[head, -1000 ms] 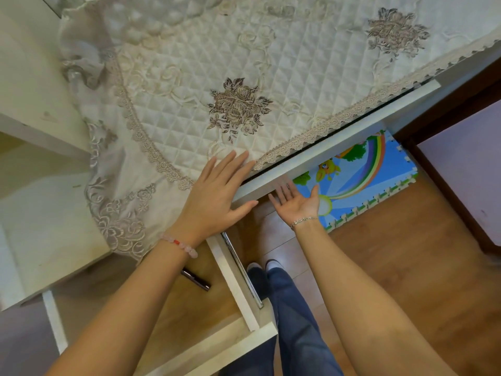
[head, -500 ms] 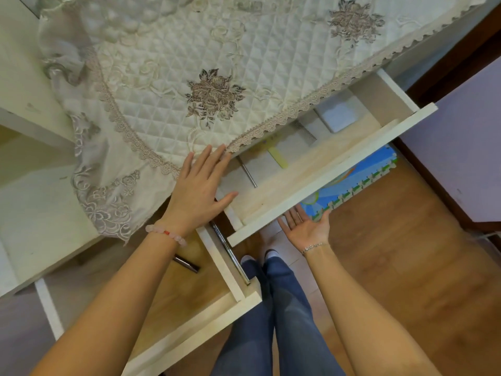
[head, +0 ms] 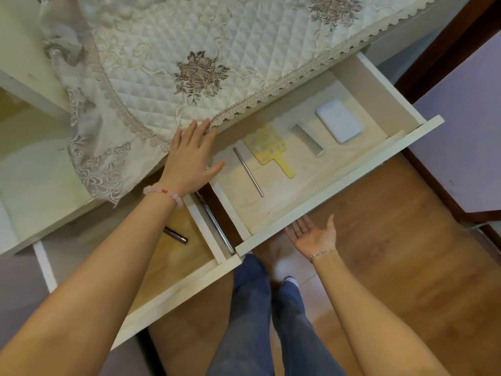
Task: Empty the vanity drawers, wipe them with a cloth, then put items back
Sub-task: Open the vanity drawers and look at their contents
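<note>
The left hand [head: 189,156] is laid flat, fingers straight, on the lace edge of the quilted cover [head: 168,63]; the right hand [head: 311,234] is held open, palm up, just under the right drawer [head: 339,183], with nothing gripped. In that open drawer a metal rod [head: 248,172], yellow paddle [head: 267,145], comb [head: 307,140] and white case [head: 340,124] are laid apart, and a dark tube [head: 175,235] is seen in the left drawer [head: 173,297].

left hand [head: 189,161] is wearing a pale pink bead bracelet [head: 162,191] with one red bead | right hand [head: 311,234] is wearing a thin silver chain bracelet [head: 322,253] | forearms [head: 108,267] are showing bare | legs are wearing blue jeans [head: 252,308]
</note>
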